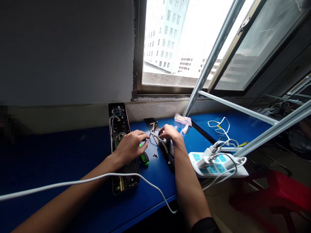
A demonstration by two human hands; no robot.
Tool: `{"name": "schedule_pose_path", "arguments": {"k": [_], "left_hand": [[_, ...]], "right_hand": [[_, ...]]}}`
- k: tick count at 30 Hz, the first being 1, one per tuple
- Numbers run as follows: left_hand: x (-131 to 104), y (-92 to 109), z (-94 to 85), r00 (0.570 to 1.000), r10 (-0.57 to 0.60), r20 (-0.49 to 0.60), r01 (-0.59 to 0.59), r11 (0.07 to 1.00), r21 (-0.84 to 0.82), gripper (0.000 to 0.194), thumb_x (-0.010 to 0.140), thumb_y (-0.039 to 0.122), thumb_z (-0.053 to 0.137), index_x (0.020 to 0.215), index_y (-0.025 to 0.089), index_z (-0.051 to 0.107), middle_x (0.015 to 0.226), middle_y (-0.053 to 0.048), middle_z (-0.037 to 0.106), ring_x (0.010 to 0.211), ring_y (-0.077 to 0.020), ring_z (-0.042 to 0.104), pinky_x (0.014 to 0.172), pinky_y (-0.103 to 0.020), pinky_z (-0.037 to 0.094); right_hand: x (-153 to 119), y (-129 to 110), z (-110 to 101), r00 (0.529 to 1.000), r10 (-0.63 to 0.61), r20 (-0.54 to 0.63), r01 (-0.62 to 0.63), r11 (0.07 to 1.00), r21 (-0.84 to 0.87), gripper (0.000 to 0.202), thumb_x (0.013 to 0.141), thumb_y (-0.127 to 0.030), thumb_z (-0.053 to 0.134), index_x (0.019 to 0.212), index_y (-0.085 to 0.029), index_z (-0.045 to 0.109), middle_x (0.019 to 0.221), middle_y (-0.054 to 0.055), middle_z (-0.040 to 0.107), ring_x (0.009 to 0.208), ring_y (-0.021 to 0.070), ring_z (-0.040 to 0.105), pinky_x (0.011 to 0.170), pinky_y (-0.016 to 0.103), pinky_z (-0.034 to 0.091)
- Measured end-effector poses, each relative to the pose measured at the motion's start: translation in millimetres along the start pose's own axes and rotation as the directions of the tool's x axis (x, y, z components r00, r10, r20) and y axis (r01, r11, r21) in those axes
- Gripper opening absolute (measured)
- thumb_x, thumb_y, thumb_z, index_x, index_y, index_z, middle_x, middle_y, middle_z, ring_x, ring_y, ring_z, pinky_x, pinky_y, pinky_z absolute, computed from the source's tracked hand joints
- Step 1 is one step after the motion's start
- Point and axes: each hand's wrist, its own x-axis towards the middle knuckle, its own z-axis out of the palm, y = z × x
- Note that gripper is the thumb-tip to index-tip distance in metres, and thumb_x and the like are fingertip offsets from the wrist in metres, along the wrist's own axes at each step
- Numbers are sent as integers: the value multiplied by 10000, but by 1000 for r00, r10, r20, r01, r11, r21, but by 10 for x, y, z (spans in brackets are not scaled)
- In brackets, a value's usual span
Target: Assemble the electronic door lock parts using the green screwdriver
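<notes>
Left to right, 12 o'clock being the window side. The open case (119, 126) is lying at my left hand's 9 to 10, long axis running about 11:30 to 5:30. My left hand (132, 141) is reaching across its middle, thumb and forefinger standing a little apart. Screwdriver (145, 158) is sitting just under that thumb, at 4 o'clock from the hand; small screws (155, 155) are lying just past it at 3.

The long black panel (149, 123) is running 11 to 5, with a pale cable (159, 139) lying along it. My right hand (169, 132) is working over the panel, fingers bent and narrow near the cable, so right is sitting nearer; from my left hand the panel is lying toward 3. Power strip (194, 157) is sitting at 4 from my right hand.

Hard to make out: my left wrist is hiding mid-case, and a loose white cord (97, 176) is crossing in front. I can't tell whether my left fingertips are holding a cable end, or whether my right is pinching anything. My right hand and forearm are covering part of the panel.
</notes>
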Motion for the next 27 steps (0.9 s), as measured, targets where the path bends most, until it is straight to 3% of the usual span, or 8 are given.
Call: {"name": "schedule_pose_path", "arguments": {"k": [8,14,22,27], "left_hand": [[11,5,-16,1000,4,1,-4,1000,7,213,977,218,612,1070,199,803,1139,-85,787,993,-247,745,855,-365,617],[10,-13,-23,1000,5,-6,-5,1000,-4,210,980,214,612,1075,193,799,1125,-85,784,995,-246,739,875,-372,614],[-9,-6,-9,1000,4,-3,-4,999,32,198,983,230,623,1069,199,798,1123,-80,787,989,-245,745,863,-362,611],[2,7,-13,1000,-2,14,1,999,36,200,987,232,618,1059,191,801,1127,-81,789,989,-245,746,877,-368,609]], "right_hand": [[73,-36,6,997,-25,-73,25,1000,0,358,1010,-384,663,1314,-198,641,1347,105,652,1146,240,678,964,445,595],[-57,-109,-41,981,-115,-155,114,993,-16,348,1018,-387,650,1311,-201,643,1353,106,650,1149,237,675,974,450,592],[-263,-164,-86,976,-218,25,219,973,-67,322,1015,-404,653,1249,-185,672,1287,87,683,1099,232,691,946,432,600],[-255,-151,-82,979,-204,5,204,976,-73,325,1016,-395,653,1266,-188,664,1303,91,675,1108,233,688,950,435,600]]}}
